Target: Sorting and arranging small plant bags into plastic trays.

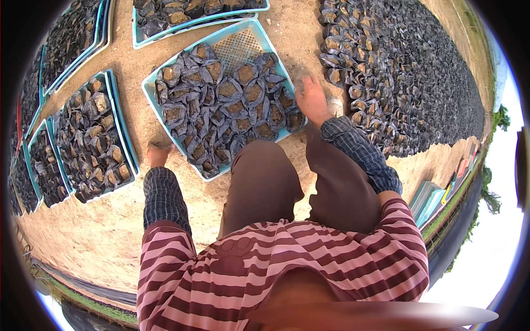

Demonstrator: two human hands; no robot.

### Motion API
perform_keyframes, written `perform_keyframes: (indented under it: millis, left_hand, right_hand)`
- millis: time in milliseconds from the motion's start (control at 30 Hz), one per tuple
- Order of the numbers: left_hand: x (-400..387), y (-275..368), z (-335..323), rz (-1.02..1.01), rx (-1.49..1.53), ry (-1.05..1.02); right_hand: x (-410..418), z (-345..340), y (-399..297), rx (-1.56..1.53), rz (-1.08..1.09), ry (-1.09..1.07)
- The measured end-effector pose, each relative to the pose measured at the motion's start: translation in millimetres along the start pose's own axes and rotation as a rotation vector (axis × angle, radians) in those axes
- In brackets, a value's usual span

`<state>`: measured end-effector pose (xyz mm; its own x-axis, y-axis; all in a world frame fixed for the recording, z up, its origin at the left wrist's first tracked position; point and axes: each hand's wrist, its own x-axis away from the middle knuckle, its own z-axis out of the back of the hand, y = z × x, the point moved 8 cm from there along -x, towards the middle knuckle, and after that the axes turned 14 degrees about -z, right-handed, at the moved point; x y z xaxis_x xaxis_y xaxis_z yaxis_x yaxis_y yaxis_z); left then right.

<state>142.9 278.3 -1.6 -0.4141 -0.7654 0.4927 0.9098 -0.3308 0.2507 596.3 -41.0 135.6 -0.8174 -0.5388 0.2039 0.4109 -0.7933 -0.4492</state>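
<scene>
A light blue plastic crate (265, 35) sits at an angle on the ground in front of my knees. Black plastic grow bags (229, 90) filled with brown soil stand packed inside it, and its perforated floor shows at the far corner. At the crate's left side is my left hand (158, 155), its fingertips meeting the wall and partly hidden. My right hand (311, 101) lies alongside the right rim, with blurred fingers pointing away from me. Whether either hand grips the crate cannot be told.
More soil-filled bags fill a blue crate (111, 89) on the left and another crate (203, 20) beyond. A wide block of bags (397, 74) covers the ground at right. Stacked crates (426, 200) lie far right. A pale round object (334, 106) lies beside my right wrist.
</scene>
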Motion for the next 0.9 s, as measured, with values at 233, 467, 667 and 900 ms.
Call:
perform_keyframes:
  millis: [233, 467, 667, 900]
  left_hand:
    - [7, -9, 3, 0.006, 0.010, 0.021]
    - [3, -10, -1, -0.021, -0.023, 0.004]
    - [10, -6, 4, 0.014, 0.005, -0.009]
    - [13, -3, 12, 0.011, 0.006, -0.001]
  right_hand:
    - [29, -69, -49, -0.271, -0.024, -0.344]
    - [-28, -63, -48, 0.219, 0.278, 0.164]
    - [-46, -59, -41, 0.113, 0.269, 0.147]
    - [-18, -59, -59, -0.107, 0.113, 0.045]
